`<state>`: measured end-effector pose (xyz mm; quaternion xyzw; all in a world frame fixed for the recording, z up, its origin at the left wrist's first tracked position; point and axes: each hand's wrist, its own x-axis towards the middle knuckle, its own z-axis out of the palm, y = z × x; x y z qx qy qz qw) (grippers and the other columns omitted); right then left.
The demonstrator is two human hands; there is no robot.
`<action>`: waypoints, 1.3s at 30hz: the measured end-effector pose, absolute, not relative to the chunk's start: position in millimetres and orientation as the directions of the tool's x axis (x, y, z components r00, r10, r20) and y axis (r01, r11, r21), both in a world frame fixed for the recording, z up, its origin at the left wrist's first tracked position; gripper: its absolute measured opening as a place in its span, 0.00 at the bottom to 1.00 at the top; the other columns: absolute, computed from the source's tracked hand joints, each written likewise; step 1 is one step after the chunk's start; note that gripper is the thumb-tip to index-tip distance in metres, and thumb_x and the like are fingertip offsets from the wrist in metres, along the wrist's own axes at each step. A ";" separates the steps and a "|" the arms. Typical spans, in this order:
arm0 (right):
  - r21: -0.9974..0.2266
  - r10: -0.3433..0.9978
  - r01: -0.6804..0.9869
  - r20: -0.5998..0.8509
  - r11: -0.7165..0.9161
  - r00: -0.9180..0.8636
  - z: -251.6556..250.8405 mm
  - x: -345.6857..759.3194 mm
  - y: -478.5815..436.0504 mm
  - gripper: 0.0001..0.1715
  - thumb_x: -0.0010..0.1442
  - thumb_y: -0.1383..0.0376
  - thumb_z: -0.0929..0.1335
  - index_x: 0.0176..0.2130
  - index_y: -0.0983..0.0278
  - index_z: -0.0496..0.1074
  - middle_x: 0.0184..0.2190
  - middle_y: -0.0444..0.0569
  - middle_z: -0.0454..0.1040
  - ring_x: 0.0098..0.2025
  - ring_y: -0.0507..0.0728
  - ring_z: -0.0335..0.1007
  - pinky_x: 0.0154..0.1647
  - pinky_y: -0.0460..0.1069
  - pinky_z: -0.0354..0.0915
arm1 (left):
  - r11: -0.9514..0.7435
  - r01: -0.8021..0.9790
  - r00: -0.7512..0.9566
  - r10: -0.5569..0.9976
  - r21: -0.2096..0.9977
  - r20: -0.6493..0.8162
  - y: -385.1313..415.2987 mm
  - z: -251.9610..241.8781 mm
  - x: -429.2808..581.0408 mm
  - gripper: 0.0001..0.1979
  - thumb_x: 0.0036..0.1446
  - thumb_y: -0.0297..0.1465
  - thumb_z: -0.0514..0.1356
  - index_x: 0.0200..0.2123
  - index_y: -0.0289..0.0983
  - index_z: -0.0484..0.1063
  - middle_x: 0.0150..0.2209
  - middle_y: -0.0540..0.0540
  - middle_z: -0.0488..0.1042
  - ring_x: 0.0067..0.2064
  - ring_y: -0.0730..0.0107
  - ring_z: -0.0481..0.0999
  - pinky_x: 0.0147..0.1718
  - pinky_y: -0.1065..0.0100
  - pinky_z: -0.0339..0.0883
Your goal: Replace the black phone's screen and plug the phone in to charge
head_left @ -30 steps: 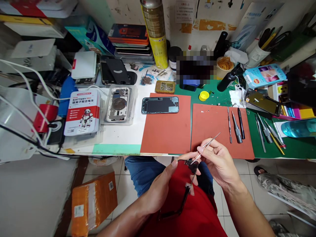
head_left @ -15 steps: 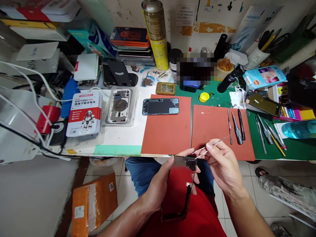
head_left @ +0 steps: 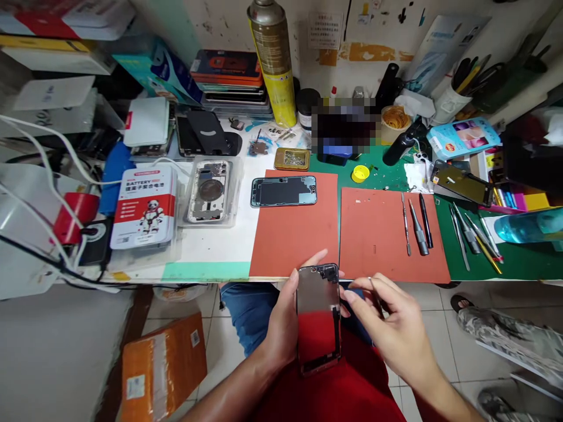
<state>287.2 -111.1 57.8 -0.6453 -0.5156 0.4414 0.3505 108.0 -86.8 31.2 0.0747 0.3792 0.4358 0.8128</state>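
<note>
My left hand (head_left: pixel 284 319) is closed around the left edge of a phone screen (head_left: pixel 317 334), its fingertips showing past the top and right edges. The panel is dark and glossy, with small black parts at the top and a reflection of red cloth lower down. My right hand (head_left: pixel 389 316) is beside its upper right edge, thumb and index finger reaching close to it. Slim metal tweezers (head_left: pixel 377 302) are tucked among the curled right fingers, mostly hidden. Beyond my hands, an opened phone (head_left: pixel 284 191) lies on the left brown mat (head_left: pixel 294 240).
The right mat (head_left: pixel 387 266) bears a spudger (head_left: pixel 405 225), a grey-handled tool (head_left: pixel 419 228) and a black pen-like tool (head_left: pixel 426 221). More tweezers (head_left: pixel 460 237) lie farther right. A phone housing (head_left: pixel 209 190) sits in a plastic tray, beside a battery box (head_left: pixel 144 206). Another person's sandaled foot (head_left: pixel 461 303) shows right.
The phone screen has turned more upright and face-on. My right hand has shifted down and drawn the tweezers back into its fingers, bringing its fingertips to the screen's edge.
</note>
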 end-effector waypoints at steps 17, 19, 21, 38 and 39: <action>-0.857 0.993 0.515 0.028 -0.034 0.112 45.0 265.3 -100.6 0.08 0.66 0.68 0.70 0.38 0.62 0.82 0.26 0.40 0.67 0.25 0.49 0.63 0.26 0.45 0.61 | 0.564 -0.689 0.292 0.791 0.455 -0.538 -89.7 32.5 108.7 0.28 0.68 0.50 0.65 0.63 0.40 0.77 0.52 0.39 0.85 0.49 0.55 0.86 0.54 0.59 0.78; -0.849 0.991 0.527 0.033 -0.042 0.133 47.7 266.5 -100.4 0.07 0.65 0.68 0.70 0.36 0.61 0.81 0.26 0.39 0.67 0.24 0.48 0.62 0.26 0.45 0.61 | 0.550 -0.686 0.275 0.802 0.477 -0.530 -89.2 32.0 109.2 0.28 0.68 0.49 0.64 0.63 0.39 0.77 0.52 0.38 0.84 0.49 0.53 0.86 0.52 0.58 0.78; -0.849 0.987 0.524 0.018 -0.069 0.160 51.6 269.4 -99.8 0.07 0.65 0.66 0.71 0.35 0.60 0.81 0.25 0.39 0.67 0.24 0.48 0.62 0.26 0.45 0.61 | 0.547 -0.682 0.279 0.808 0.485 -0.519 -88.3 31.7 109.1 0.28 0.70 0.48 0.62 0.65 0.39 0.75 0.51 0.38 0.84 0.47 0.52 0.86 0.49 0.56 0.79; -0.804 0.835 0.374 -0.252 -0.461 0.489 27.2 353.2 -16.5 0.19 0.51 0.52 0.73 0.31 0.66 0.83 0.21 0.45 0.73 0.22 0.53 0.62 0.25 0.49 0.58 | 0.660 -0.607 0.354 0.724 0.444 -0.592 -74.0 39.1 101.2 0.34 0.74 0.44 0.52 0.77 0.38 0.53 0.41 0.35 0.84 0.32 0.47 0.86 0.35 0.55 0.75; -0.790 0.832 0.412 -0.212 -0.455 0.512 26.1 357.3 -9.9 0.18 0.50 0.53 0.73 0.31 0.66 0.83 0.22 0.46 0.75 0.24 0.54 0.65 0.27 0.49 0.60 | 0.663 -0.603 0.355 0.721 0.444 -0.595 -73.6 38.6 100.5 0.34 0.74 0.44 0.52 0.77 0.38 0.54 0.41 0.35 0.84 0.32 0.47 0.86 0.35 0.55 0.75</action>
